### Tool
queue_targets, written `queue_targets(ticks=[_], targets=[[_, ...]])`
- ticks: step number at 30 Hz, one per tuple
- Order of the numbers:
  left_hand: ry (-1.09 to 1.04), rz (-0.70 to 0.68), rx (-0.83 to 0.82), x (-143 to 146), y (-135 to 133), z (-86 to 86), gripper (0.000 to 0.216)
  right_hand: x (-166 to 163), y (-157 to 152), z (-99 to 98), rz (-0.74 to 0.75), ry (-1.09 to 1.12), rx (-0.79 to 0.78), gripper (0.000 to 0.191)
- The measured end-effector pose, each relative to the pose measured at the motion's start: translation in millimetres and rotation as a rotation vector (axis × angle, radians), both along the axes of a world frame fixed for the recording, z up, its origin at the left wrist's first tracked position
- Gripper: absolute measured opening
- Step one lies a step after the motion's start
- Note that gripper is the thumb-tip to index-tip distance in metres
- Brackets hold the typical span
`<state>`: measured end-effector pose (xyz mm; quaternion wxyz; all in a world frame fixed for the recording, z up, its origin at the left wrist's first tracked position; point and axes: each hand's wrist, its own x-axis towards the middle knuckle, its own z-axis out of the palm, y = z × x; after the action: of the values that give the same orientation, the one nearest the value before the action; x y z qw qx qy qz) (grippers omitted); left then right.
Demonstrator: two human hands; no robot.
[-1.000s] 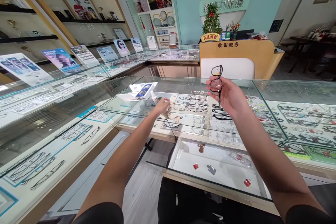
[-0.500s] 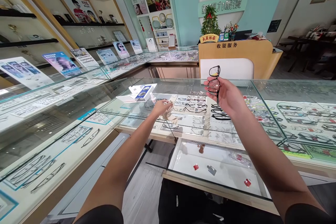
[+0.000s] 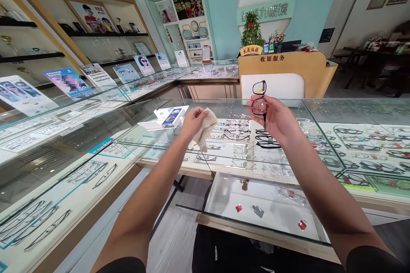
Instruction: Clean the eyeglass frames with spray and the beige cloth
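My right hand (image 3: 278, 118) holds a pair of black-framed glasses (image 3: 260, 99) upright above the glass counter (image 3: 307, 106), fingers pinched on the lower lens rim. My left hand (image 3: 191, 122) is closed on a pale cleaning cloth (image 3: 205, 129), lifted off the counter top, with the cloth hanging down from the fingers. The two hands are a short way apart and not touching. A white and blue box (image 3: 169, 117) lies on the glass just left of my left hand.
Glass display cases with several rows of spectacle frames (image 3: 235, 130) run left and right. An open drawer tray (image 3: 265, 204) with small red pieces sticks out below. A wooden cashier desk (image 3: 283, 72) with a small plant (image 3: 250, 32) stands behind. Posters line the left counter.
My left hand has picked the cloth up from the counter and raised it toward the glasses. My right hand with the glasses has stayed almost still.
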<state>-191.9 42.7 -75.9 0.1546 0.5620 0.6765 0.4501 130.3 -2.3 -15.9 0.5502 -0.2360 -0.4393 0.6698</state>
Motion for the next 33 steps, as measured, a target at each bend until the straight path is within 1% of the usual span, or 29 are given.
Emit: queue_targets(ticks=[2, 3, 6, 8, 10, 12, 15, 18, 22, 26, 29, 31, 33], targets=[[0.054, -0.054, 0.108, 23, -8, 30.1, 0.027, 2, -4, 4.3, 0.005, 0.000, 0.025, 0.028], [0.080, -0.105, 0.158, 36, -13, 45.6, 0.027, 4, -7, 6.8, 0.010, -0.001, 0.036, 0.028], [0.026, -0.249, 0.275, 79, -27, 86.5, 0.021, 6, -18, 14.6, 0.031, -0.006, 0.059, 0.026], [-0.033, -0.283, 0.325, 105, -35, 104.2, 0.020, 6, -26, 19.3, 0.052, -0.014, 0.071, 0.025], [-0.108, -0.313, 0.365, 126, -39, 111.7, 0.021, 5, -34, 22.9, 0.071, -0.020, 0.088, 0.026], [-0.191, -0.329, 0.380, 140, -40, 110.5, 0.020, 4, -40, 25.2, 0.079, -0.022, 0.108, 0.026], [-0.316, -0.338, 0.358, 149, -39, 100.7, 0.021, 2, -44, 25.2, 0.078, -0.020, 0.132, 0.027], [-0.462, -0.381, 0.324, 147, -37, 92.6, 0.025, 0, -39, 20.8, 0.068, -0.030, 0.138, 0.027], [-0.586, -0.420, 0.307, 139, -32, 88.8, 0.031, -5, -26, 10.1, 0.083, -0.069, 0.101, 0.028], [-0.623, -0.391, 0.293, 133, -23, 84.8, 0.032, -10, -17, 1.0, 0.064, -0.105, 0.060, 0.030], [-0.637, -0.417, 0.319, 131, -17, 79.7, 0.034, -11, -14, -2.5, 0.052, -0.124, 0.047, 0.031], [-0.597, -0.439, 0.356, 131, -14, 76.2, 0.036, -11, -12, -4.3, 0.041, -0.139, 0.034, 0.032], [-0.514, -0.448, 0.395, 132, -13, 73.5, 0.035, -11, -11, -6.4, 0.035, -0.152, 0.021, 0.032]])
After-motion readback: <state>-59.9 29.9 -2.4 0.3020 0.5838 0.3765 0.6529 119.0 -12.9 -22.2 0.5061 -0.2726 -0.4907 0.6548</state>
